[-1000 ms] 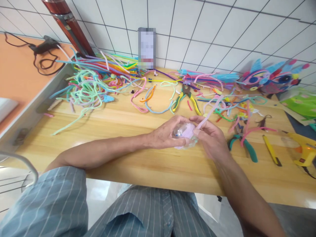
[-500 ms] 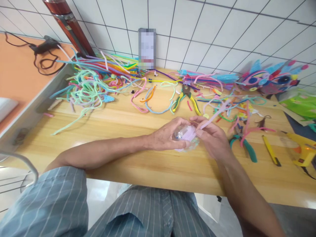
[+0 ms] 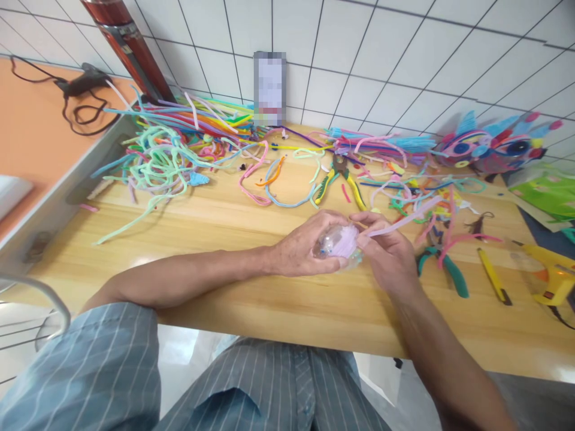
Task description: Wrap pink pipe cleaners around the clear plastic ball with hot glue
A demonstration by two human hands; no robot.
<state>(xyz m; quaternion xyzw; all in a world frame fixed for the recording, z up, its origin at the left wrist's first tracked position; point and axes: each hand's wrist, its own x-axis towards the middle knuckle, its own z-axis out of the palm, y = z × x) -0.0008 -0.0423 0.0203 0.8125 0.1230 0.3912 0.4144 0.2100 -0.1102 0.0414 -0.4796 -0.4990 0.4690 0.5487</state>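
Note:
My left hand [image 3: 303, 245] is wrapped round a clear plastic piece [image 3: 327, 244], holding it just above the wooden table. Rows of lilac pipe cleaner [image 3: 345, 242] lie side by side around the plastic's right part. The fingers of my right hand [image 3: 386, 245] pinch the lilac strand [image 3: 411, 216] close to the plastic, and its loose end sticks out to the upper right. Part of the plastic is hidden by my fingers.
Yellow-green pliers [image 3: 340, 176] lie behind my hands. To the right are teal pliers [image 3: 453, 275], a yellow cutter [image 3: 492, 275] and a yellow glue gun [image 3: 554, 272]. Tangled green pipe cleaners [image 3: 157, 158] are at left; a phone [image 3: 270, 87] leans on the tiled wall.
The lilac strand's loose end has swung right and lower. The plastic piece has turned slightly in my left hand, showing more of the lilac rows.

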